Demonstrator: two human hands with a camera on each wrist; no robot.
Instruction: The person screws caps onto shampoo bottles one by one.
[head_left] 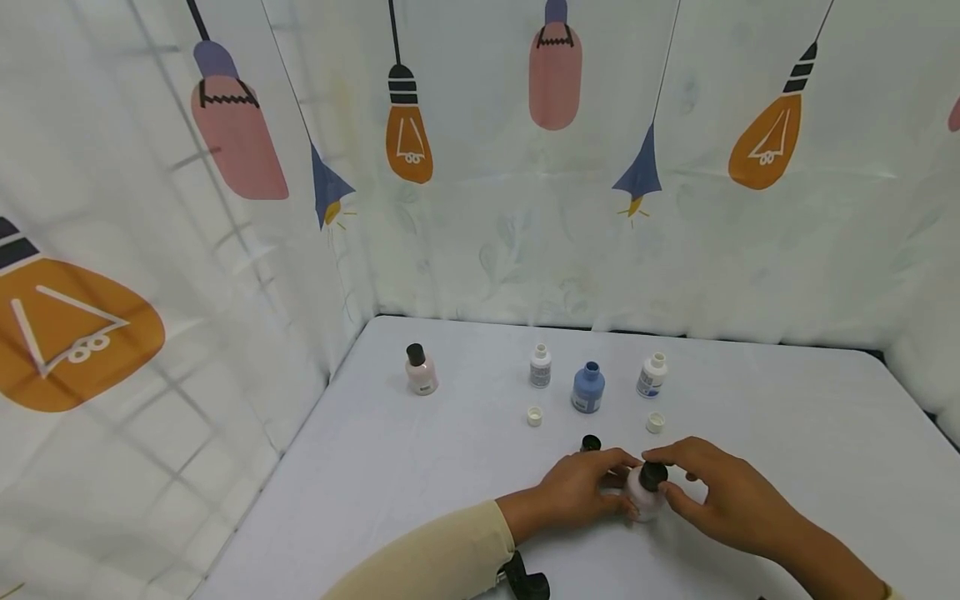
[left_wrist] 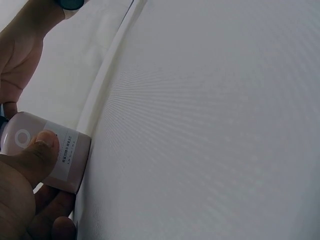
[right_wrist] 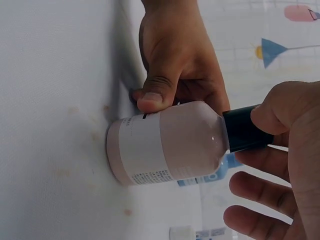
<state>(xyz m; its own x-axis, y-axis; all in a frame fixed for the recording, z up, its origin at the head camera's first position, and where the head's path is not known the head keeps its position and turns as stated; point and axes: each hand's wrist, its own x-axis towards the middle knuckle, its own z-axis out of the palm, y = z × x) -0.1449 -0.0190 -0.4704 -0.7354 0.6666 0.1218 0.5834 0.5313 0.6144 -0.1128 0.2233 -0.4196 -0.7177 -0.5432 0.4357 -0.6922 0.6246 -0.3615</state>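
Observation:
A pale pink bottle (head_left: 641,503) with a black cap (head_left: 654,476) stands upright on the table near the front. My left hand (head_left: 576,493) grips its body from the left; in the left wrist view the thumb lies across the white label. From the right, my right hand (head_left: 723,502) pinches the black cap between thumb and index finger. The right wrist view shows this cap (right_wrist: 241,128) seated on the bottle's neck, the other fingers loosely bent beside it. Just behind the left hand is a dark cap (head_left: 591,442), its lower part hidden.
Farther back on the white table (head_left: 465,450) stand a capless blue bottle (head_left: 588,392) and two capless white bottles (head_left: 540,368) (head_left: 651,377). Two white caps (head_left: 534,416) (head_left: 655,422) lie in front of them. Another pink bottle (head_left: 422,375), black-capped, stands at the back left.

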